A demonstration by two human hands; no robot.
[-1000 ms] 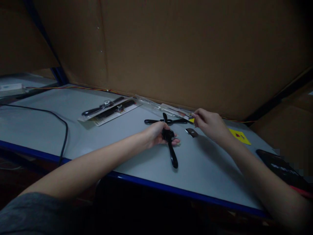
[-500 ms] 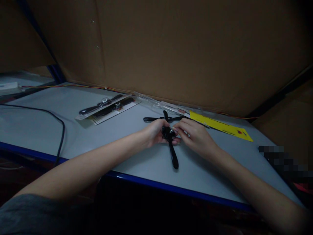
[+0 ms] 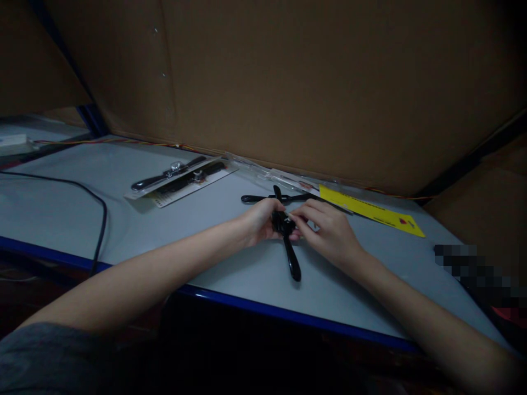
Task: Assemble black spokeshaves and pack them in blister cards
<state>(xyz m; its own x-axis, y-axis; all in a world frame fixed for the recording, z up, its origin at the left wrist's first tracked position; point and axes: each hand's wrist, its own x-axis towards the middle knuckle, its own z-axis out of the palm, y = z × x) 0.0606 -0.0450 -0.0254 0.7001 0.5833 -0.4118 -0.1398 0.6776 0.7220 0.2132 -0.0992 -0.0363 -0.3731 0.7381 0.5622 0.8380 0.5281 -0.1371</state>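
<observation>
Fingers of my left hand (image 3: 260, 222) are curled closed around the hub (image 3: 283, 223) of a black four-armed hand tool (image 3: 293, 263), possibly a tap wrench, while the fingertips (image 3: 297, 218) of my right hand (image 3: 329, 231) press in against the hub from the other side. From my head camera, the tool lies on a pale grey table (image 3: 185, 247) with a blue edge (image 3: 247, 303), one long arm pointing toward me and another reaching away between my hands.

Behind it lie two blister cards (image 3: 181, 181) holding similar black handles, then a clear plastic sleeve (image 3: 267, 175) and a yellow strip (image 3: 370, 211) against a cardboard wall (image 3: 288, 82). A black cable (image 3: 101, 225) curves along the left of the table.

The glossy arms could slip if my grip eases, and the tool could swing on the hub if I press harder with one hand than the other. A knock from a long arm could also shift the nearby sleeve or strip. The cable could snag a sleeve or elbow.

I can see small dark print and a red mark on the yellow strip, and print on the cards, but no brand or word is legible. A pixelated patch (image 3: 465, 269) hides whatever lies at the right.
</observation>
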